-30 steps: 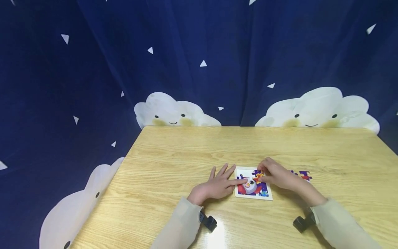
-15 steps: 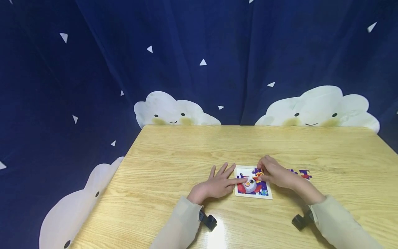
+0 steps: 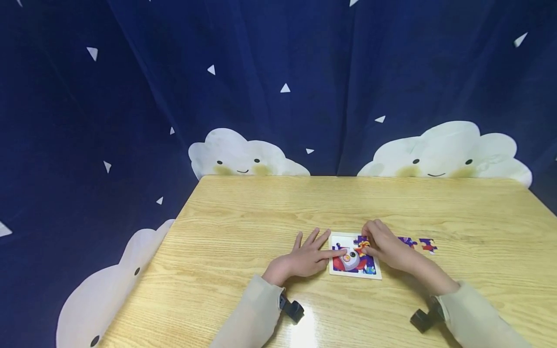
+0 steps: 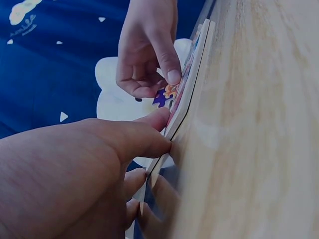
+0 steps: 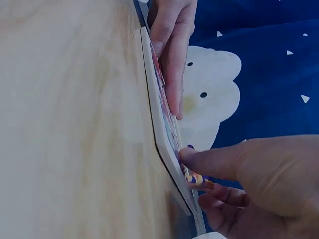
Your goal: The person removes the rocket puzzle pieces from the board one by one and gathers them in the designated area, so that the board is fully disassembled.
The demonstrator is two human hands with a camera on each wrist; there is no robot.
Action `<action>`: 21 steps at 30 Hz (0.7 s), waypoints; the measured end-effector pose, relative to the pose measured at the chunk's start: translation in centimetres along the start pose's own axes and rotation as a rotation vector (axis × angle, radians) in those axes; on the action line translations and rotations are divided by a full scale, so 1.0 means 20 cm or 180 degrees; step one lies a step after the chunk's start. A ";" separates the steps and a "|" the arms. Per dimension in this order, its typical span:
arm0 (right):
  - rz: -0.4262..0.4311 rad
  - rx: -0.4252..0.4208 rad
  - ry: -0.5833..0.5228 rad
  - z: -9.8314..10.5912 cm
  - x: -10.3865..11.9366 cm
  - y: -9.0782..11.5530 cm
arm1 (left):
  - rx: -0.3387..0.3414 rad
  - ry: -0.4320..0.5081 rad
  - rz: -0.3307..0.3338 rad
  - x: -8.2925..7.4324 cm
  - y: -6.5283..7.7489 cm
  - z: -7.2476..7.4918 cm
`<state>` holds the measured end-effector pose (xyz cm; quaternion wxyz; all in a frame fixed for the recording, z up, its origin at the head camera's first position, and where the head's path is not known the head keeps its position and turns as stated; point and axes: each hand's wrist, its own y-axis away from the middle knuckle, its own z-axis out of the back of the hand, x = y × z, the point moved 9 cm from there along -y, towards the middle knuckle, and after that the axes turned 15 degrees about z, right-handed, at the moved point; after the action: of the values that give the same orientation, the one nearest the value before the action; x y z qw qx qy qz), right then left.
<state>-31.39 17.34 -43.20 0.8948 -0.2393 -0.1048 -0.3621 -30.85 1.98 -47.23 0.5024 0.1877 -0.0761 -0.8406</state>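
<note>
A white-framed jigsaw puzzle tray (image 3: pixel 344 239) lies on the table, showing a penguin-like picture in its fitted pieces. The left hand (image 3: pixel 302 261) lies at the tray's left side with fingers spread, its index finger extended onto the picture. At the tray's upper right, the right hand (image 3: pixel 387 245) pinches a purple and orange puzzle piece (image 4: pixel 160 98) between thumb and fingers. In the right wrist view that piece (image 5: pixel 198 180) tilts up from the tray's surface. The fingers partly cover it.
Two loose puzzle pieces, one partly behind the right hand (image 3: pixel 407 241) and another farther right (image 3: pixel 428 245), lie on the wooden table (image 3: pixel 261 208). A dark blue curtain (image 3: pixel 261 58) with clouds hangs behind the table's far edge.
The right hand has shifted very slightly, uncovering more of the nearer loose piece. It keeps its pinch on the puzzle piece. The left hand holds its place.
</note>
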 end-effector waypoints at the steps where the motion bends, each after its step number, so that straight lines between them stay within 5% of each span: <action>1: 0.0011 -0.0008 0.0010 0.00 0.00 0.00 | 0.0001 0.0005 -0.0004 0.00 0.00 0.00; 21: -0.0045 -0.0107 -0.0119 0.00 -0.01 0.03 | -0.0002 0.0029 -0.0006 0.00 -0.01 -0.01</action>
<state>-31.11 17.90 -43.52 0.8859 -0.2603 -0.1171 -0.3657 -30.93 1.99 -47.47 0.5020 0.1915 -0.0734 -0.8402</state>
